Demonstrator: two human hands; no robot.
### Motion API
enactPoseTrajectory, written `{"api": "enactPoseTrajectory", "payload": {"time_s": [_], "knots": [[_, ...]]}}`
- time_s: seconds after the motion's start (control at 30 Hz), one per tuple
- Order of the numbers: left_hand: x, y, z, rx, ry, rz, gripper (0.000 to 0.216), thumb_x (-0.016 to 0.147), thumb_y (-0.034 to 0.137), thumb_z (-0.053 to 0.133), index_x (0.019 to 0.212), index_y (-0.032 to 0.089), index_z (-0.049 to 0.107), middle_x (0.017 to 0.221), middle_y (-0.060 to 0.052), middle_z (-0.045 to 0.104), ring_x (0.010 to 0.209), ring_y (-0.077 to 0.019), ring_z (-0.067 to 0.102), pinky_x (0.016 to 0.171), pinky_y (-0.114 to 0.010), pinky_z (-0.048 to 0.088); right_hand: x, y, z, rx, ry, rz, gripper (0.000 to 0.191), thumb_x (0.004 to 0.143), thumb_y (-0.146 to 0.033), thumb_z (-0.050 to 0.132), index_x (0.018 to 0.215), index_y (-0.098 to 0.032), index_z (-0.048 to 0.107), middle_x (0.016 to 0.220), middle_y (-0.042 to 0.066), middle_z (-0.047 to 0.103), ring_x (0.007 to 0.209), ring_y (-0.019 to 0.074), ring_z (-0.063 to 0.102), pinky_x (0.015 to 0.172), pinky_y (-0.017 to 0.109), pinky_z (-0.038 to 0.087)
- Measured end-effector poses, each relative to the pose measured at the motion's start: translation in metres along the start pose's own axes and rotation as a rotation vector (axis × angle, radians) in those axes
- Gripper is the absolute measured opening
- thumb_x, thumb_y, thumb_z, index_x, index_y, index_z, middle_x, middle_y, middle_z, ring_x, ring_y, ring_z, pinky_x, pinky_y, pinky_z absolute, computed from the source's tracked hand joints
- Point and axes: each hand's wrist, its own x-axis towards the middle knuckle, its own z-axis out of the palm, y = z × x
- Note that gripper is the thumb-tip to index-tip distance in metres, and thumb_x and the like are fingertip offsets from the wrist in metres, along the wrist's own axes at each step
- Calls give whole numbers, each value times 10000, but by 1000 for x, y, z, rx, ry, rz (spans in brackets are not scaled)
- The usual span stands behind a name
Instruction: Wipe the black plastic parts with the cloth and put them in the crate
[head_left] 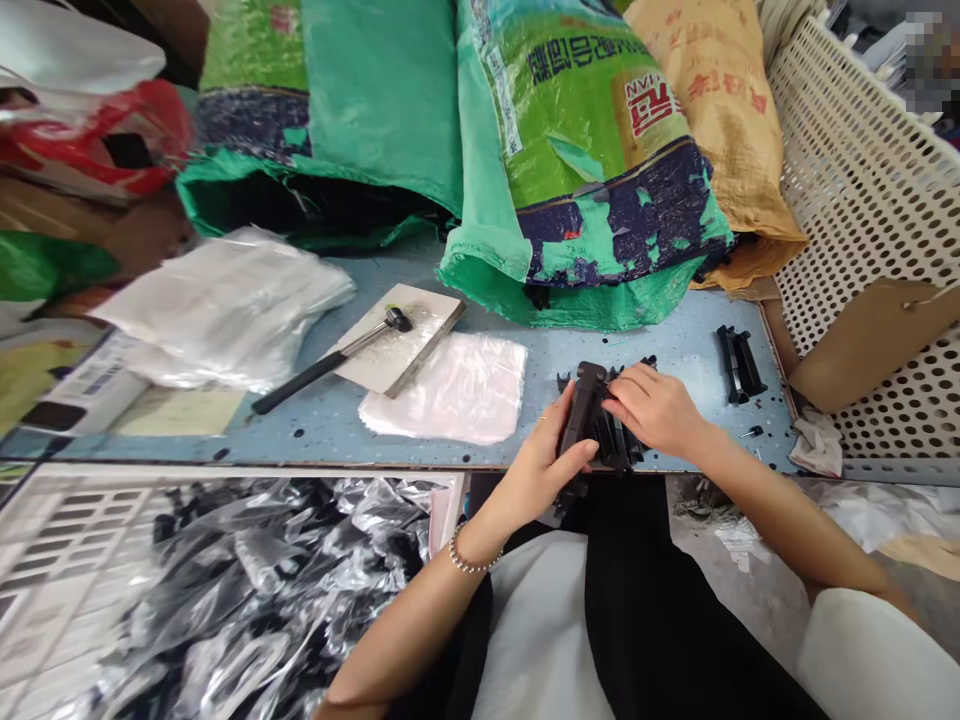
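My left hand (547, 450) is wrapped round a long black plastic part (582, 405), held tilted above the table's front edge. Close to its right side is my right hand (654, 408), fingers bent and pressed together; what they grip is hidden. Several more black plastic parts (621, 445) lie on the table under and between my hands. Another pair of such black pieces (741, 364) rests farther right, apart from both hands. Small black bits (751, 431) are scattered near it.
On the blue table (315, 450) lie a hammer (330, 362) across a pale board (390, 325), thin plastic bags (457, 390) and a larger bag stack (225, 300). Green sacks (382, 100) stand behind. A perforated crate (862, 180) borders the right; bagged black pieces (277, 580) fill a lower-left crate.
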Motion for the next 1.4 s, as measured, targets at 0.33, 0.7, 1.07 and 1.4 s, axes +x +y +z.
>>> {"api": "enactPoseTrajectory", "payload": {"time_s": [0.33, 0.7, 1.07, 1.4], "knots": [[7, 9, -15, -131, -5, -127, 738, 933, 496, 636, 1569, 221, 382, 1041, -78, 659, 763, -186, 660, 708, -345, 603, -1, -2, 2, -163, 19, -15, 414, 1030, -571, 449, 1000, -208, 647, 861, 74, 637, 782, 211, 560, 682, 341, 421], [0, 18, -16, -260, -182, -269, 718, 950, 534, 603, 1537, 169, 410, 724, -23, 678, 594, -160, 652, 583, -269, 554, 15, -9, -20, -201, -200, -215, 454, 989, -614, 505, 758, -247, 637, 698, 55, 572, 727, 219, 509, 633, 361, 367], [3, 9, -14, -176, 25, -146, 725, 915, 503, 651, 1541, 211, 428, 937, -56, 673, 685, -186, 654, 646, -340, 600, 16, -7, -11, -243, -120, -148, 418, 1044, -542, 431, 898, -209, 637, 805, 72, 634, 767, 215, 569, 660, 350, 446], [-3, 17, -11, -63, 82, 2, 686, 900, 455, 692, 1514, 240, 477, 1187, -97, 651, 852, -203, 670, 765, -334, 609, 18, -16, 3, 206, -134, 107, 618, 1035, -601, 301, 642, -239, 611, 482, -41, 436, 467, 135, 417, 405, 267, 397]]}}
